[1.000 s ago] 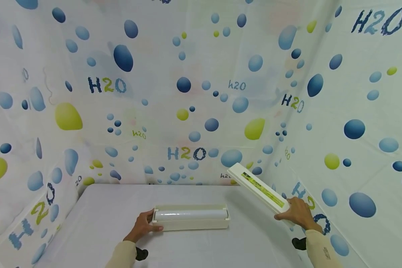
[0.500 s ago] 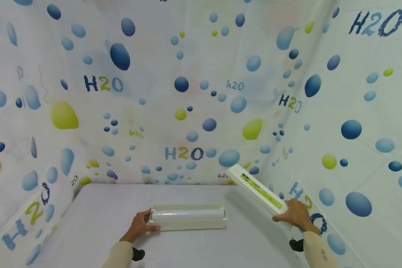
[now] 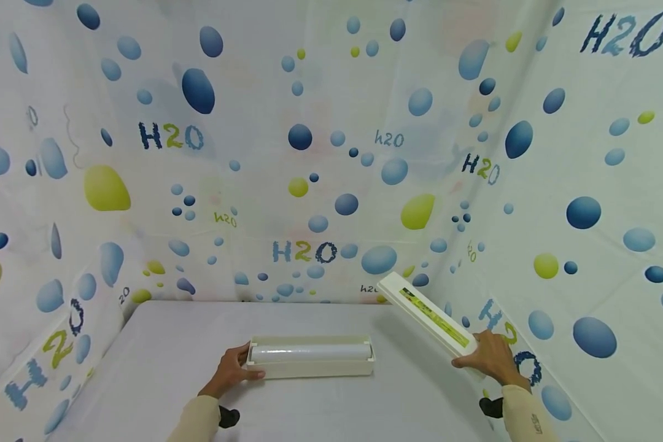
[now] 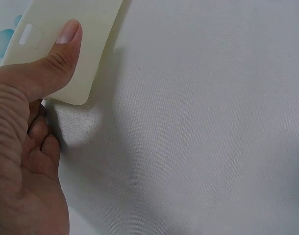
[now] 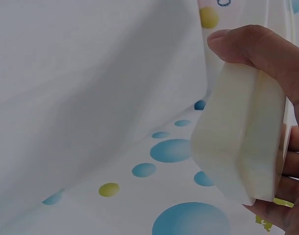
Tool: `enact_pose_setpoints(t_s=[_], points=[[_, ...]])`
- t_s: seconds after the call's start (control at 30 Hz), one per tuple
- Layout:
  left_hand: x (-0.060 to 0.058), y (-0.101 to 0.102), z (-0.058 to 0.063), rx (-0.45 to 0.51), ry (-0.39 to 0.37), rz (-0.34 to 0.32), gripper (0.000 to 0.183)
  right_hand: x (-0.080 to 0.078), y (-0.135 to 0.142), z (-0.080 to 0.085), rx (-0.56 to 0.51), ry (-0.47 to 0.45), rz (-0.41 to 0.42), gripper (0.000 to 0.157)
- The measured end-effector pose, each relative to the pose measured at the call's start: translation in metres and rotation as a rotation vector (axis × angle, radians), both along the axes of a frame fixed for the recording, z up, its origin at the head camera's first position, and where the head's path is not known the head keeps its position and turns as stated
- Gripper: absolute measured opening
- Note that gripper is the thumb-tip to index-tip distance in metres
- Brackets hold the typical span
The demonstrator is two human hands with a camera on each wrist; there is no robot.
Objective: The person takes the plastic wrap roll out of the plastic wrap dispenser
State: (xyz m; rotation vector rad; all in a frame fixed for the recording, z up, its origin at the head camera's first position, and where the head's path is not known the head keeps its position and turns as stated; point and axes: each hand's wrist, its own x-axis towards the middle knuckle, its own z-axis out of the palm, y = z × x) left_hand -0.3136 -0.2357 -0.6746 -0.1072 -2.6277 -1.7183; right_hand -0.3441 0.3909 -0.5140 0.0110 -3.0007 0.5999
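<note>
A long cream plastic dispenser box (image 3: 320, 369) lies uncovered on the table, with a shiny whitish roll of film (image 3: 309, 352) inside it. My left hand (image 3: 229, 373) grips the box's left end; in the left wrist view its thumb (image 4: 66, 51) lies flat on the box's front wall. My right hand (image 3: 493, 358) holds the matching long lid (image 3: 389, 283) by its near right end, tilted and raised to the right of the box. A yellow-green label (image 3: 433, 315) runs along the lid's top. The right wrist view shows the lid's end (image 5: 218, 132) between thumb and fingers.
A white cloth covers the table (image 3: 309, 408). Behind it hangs a white curtain (image 3: 265, 202) printed with blue and green drops and H2O lettering, which also runs along both sides. The lid's far end is up near the table's back edge.
</note>
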Motion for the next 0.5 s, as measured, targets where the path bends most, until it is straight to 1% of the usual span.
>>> enact_pose_setpoints(t_s=[0.13, 0.2, 0.23, 0.33, 0.43, 0.5], points=[[0.0007, 0.0017, 0.0006, 0.022, 0.013, -0.018, 0.105, 0.0004, 0.0024, -0.0006, -0.006, -0.014, -0.007, 0.081], [0.0008, 0.0021, 0.0007, 0.019, 0.026, -0.017, 0.105, 0.001, 0.0029, -0.0013, -0.008, -0.016, -0.009, 0.079], [0.001, 0.0019, 0.0007, 0.003, 0.037, -0.016, 0.105, 0.0009, 0.0033, -0.0022, -0.009, -0.016, -0.011, 0.079], [0.0012, 0.0004, -0.0012, -0.025, 0.058, 0.008, 0.105, 0.0012, 0.0034, -0.005, -0.015, -0.021, -0.018, 0.081], [0.0025, -0.0012, -0.0013, -0.042, 0.077, 0.012, 0.106, 0.0011, 0.0034, -0.0076, -0.014, -0.021, -0.024, 0.083], [0.0026, -0.0018, -0.0015, -0.028, 0.077, 0.004, 0.107, 0.0011, 0.0035, -0.0086, -0.006, -0.014, -0.024, 0.081]])
